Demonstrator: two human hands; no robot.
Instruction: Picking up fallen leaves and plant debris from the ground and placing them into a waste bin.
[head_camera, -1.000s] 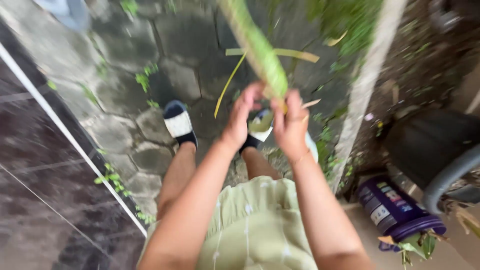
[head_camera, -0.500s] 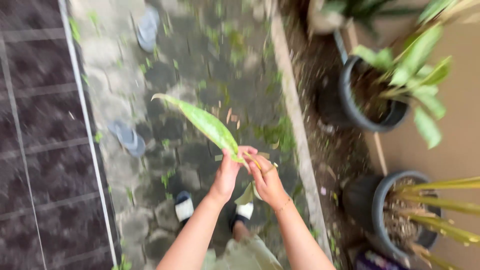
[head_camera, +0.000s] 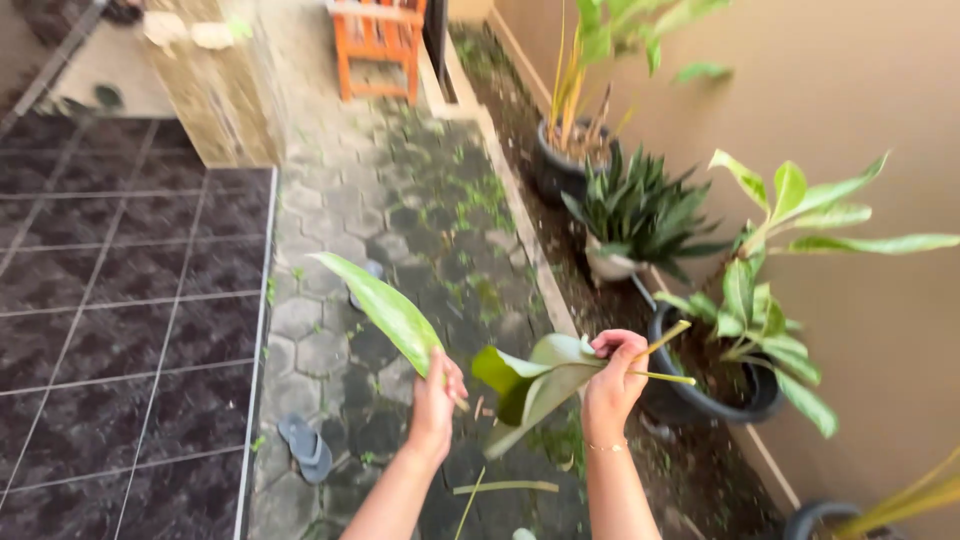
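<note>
My left hand (head_camera: 437, 398) grips the base of a long light-green speckled leaf (head_camera: 385, 307) that points up and to the left over the paving. My right hand (head_camera: 613, 380) holds a bunch of folded pale and bright green leaves (head_camera: 530, 380) by their yellow stalks (head_camera: 662, 358), which stick out to the right. The two hands are apart, a little more than a hand's width between them. Both forearms come in from the bottom edge.
Dark potted plants (head_camera: 700, 395) (head_camera: 565, 165) stand in a soil strip along the beige wall on the right. A mossy hexagon-paved path (head_camera: 420, 220) runs ahead beside dark tiles (head_camera: 120, 300). Sandals (head_camera: 303, 447) lie on the paving; an orange chair (head_camera: 378, 45) stands far ahead.
The view has swung up from my feet to look along the path. My hands, together on one leaf before, have separated, with the long leaf in the left and folded leaves in the right.
</note>
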